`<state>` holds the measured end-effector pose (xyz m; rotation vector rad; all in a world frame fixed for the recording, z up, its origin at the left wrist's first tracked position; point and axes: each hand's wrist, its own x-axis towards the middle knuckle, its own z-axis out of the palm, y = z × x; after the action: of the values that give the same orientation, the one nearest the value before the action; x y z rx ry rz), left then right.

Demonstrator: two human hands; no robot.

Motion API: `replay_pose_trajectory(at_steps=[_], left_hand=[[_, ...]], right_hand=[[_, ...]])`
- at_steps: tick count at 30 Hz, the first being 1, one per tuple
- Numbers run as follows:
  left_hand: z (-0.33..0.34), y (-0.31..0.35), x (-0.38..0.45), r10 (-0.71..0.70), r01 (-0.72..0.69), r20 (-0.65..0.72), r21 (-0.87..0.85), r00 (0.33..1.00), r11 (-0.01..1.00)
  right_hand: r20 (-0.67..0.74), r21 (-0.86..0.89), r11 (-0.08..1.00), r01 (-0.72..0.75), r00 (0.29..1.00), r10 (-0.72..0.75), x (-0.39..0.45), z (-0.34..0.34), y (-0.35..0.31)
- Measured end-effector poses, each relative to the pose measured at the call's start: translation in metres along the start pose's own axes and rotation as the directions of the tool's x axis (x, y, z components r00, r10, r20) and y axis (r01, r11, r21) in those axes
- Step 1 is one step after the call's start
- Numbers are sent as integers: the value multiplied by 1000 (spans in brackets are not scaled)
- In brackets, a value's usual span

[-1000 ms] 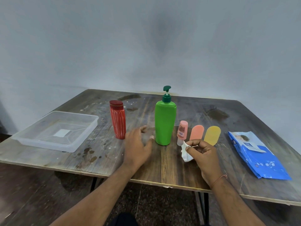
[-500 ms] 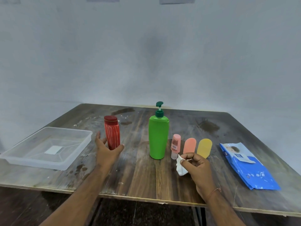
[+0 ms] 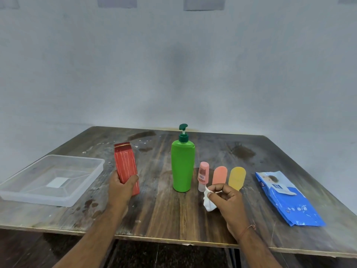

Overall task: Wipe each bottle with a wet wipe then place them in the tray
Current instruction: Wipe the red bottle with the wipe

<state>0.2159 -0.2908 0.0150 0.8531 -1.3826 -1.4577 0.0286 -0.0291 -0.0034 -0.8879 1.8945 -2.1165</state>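
While the left hand [image 3: 121, 187] gripped the red bottle [image 3: 126, 168] left of centre, tilted with its cap toward the upper left, the right hand [image 3: 229, 199] pinched a crumpled white wet wipe [image 3: 208, 202] at lower right of centre. The clear tray [image 3: 85, 190] sat at the left edge of the wooden table [image 3: 164, 209]. A green pump bottle [image 3: 182, 167] stood upright at centre, with a small pink bottle [image 3: 202, 176], an orange bottle [image 3: 219, 175] and a yellow bottle [image 3: 237, 176] in a row to its right. A blue wipe packet [image 3: 286, 200] lay at far right.
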Motion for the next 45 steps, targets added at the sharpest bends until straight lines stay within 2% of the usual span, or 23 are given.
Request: replay_pose_trajectory(at_steps=[2, 5, 9, 11, 15, 20, 24, 27, 32, 35, 39, 45], left_hand=[[6, -1, -7, -76, 92, 82, -207, 994, 974], [19, 1, -27, -154, 260, 258, -451, 954, 854], [39, -1, -43, -277, 478, 412, -540, 868, 693], [49, -4, -47, -294, 505, 427, -559, 855, 657], [65, -3, -49, -287, 489, 421, -524, 861, 698], [69, 0, -51, -294, 481, 430, -433, 854, 762], [67, 1, -55, -326, 522, 458, -411, 827, 747], [67, -1, -53, -335, 518, 447, -392, 830, 760], [68, -6, -51, -329, 491, 416, -381, 848, 784], [67, -6, -51, -325, 485, 422, -358, 846, 798], [66, -5, -51, -322, 493, 437, -369, 840, 788], [65, -3, -55, -303, 485, 448, -377, 841, 789]], right_hand=[[11, -5, 1000, 2, 1000, -2, 0, 1, 0], [55, 11, 1000, -3, 998, 3, -7, 6, -4], [148, 30, 1000, -7, 989, 2, -21, 22, -15], [190, 8, 1000, -4, 982, 2, -26, 29, -17], [223, -64, 998, 29, 975, -14, -29, 38, -14], [176, -175, 973, 152, 977, -121, -24, 53, -9], [253, -361, 834, 417, 905, -343, -17, 65, -6], [340, -394, 766, 508, 855, -392, -17, 69, 0], [343, -489, 680, 546, 837, -426, -23, 69, 2], [299, -489, 692, 531, 847, -440, -20, 71, 0], [368, -455, 682, 573, 818, -442, -23, 70, -2], [326, -533, 626, 569, 821, -468, -25, 70, -3]])
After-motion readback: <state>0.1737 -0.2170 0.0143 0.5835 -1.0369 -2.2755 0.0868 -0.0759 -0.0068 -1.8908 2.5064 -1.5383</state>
